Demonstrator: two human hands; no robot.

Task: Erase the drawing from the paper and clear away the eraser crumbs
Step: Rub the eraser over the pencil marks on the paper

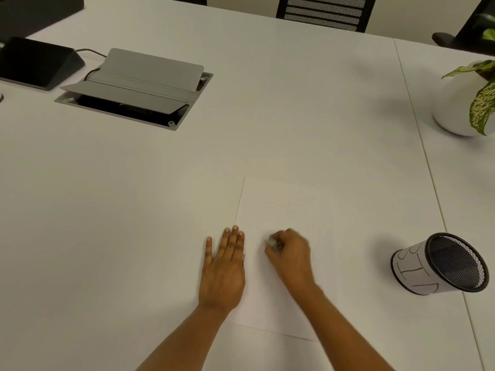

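Paper (265, 303) is lying flat on the white surface (267, 116), near the person and a little right of centre, with its left edge running away from the viewer. A faint pencil drawing (300, 201) is showing on its far half (a leaf shape and a few thin curves are all that can be made out). The left hand (223, 269) is resting palm down with its fingers straight and together, lying along the paper's left edge and overlapping it slightly, holding nothing. The right hand (290, 253) is sitting on the middle of the sheet, just right of the left hand but apart from it, and its grip is curling tightly round a small pale eraser (271, 241), which is peeking out at the fingertips and touching the paper. That hand is looking blurred. To the right, well apart from the sheet, a black mesh cup (439, 263) wrapped in a white band with dark lines is sitting on the surface. Farther off on the right a white pot (455, 108) is holding a speckled green plant. At the far left a grey cable box (134, 87) is standing with its flaps raised, beside a black device (37, 62).
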